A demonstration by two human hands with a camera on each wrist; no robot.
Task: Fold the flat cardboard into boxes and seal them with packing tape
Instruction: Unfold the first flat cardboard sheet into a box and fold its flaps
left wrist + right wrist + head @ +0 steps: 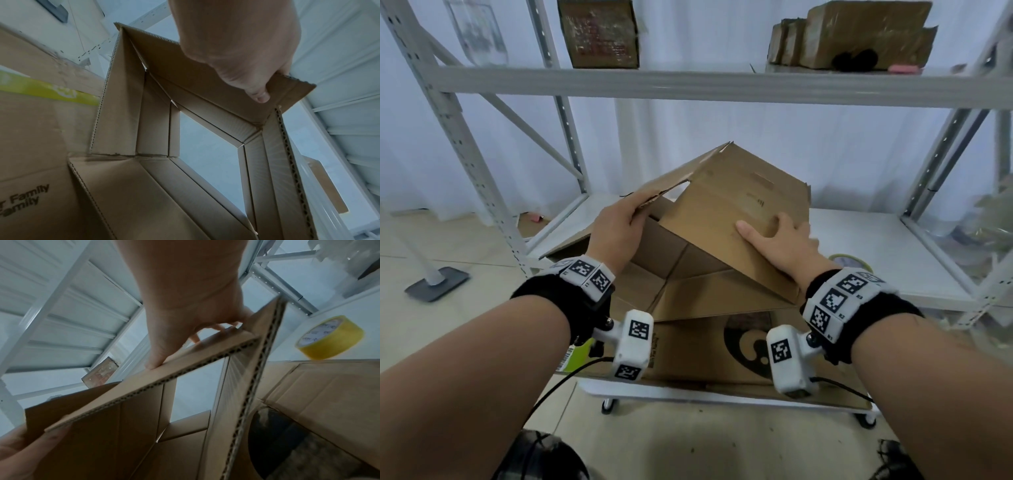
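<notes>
A brown cardboard box is held half opened above the lower shelf, its four walls forming a skewed tube with both ends open. My left hand grips the box's left flap, thumb on its inner face. My right hand lies on the box's top panel, thumb along the near edge and fingers curled over the right edge. A roll of yellow packing tape lies on the shelf to the right, partly hidden behind my right wrist in the head view.
More flat printed cardboard lies under the box on the white lower shelf. The metal rack's upper shelf carries old brown boxes. Rack uprights stand left and right. A plastic-wrapped item sits far right.
</notes>
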